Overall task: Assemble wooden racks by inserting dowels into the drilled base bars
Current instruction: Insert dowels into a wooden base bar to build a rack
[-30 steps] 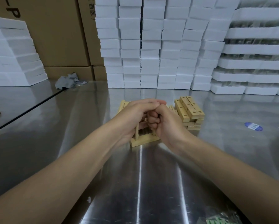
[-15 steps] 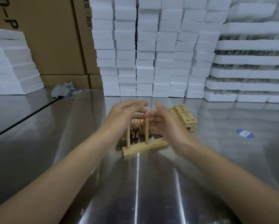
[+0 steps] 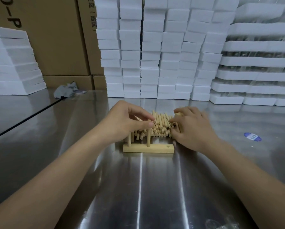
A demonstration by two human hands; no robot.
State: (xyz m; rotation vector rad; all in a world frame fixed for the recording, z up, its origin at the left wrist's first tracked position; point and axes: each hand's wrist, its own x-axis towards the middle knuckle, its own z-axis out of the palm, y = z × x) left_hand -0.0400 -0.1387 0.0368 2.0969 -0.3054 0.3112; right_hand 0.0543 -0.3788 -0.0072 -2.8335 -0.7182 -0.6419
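Note:
A pale wooden base bar [image 3: 148, 148] lies on the steel table in front of me. Two dowels stand upright in it, one at its left end [image 3: 129, 141] and one near its middle [image 3: 148, 138]. A hole [image 3: 168, 146] at the right end is empty. My left hand [image 3: 125, 121] pinches the top of the middle dowel between thumb and forefinger. My right hand [image 3: 191, 129] lies over the right side of the pile of loose dowels [image 3: 160, 124] behind the bar. Its fingertips touch the pile and are blurred, so any hold is unclear.
Stacked white foam blocks [image 3: 155, 55] wall off the back, with foam trays [image 3: 257, 71] at the right and more foam [image 3: 11, 63] at the left. Cardboard boxes [image 3: 56, 38] stand behind. A grey rag [image 3: 65, 90] and a blue sticker [image 3: 252, 136] lie on the table.
Both hands pressed together on the rack, then lifted and parted. My left hand now pinches the middle dowel and my right hand has moved right onto the dowel pile.

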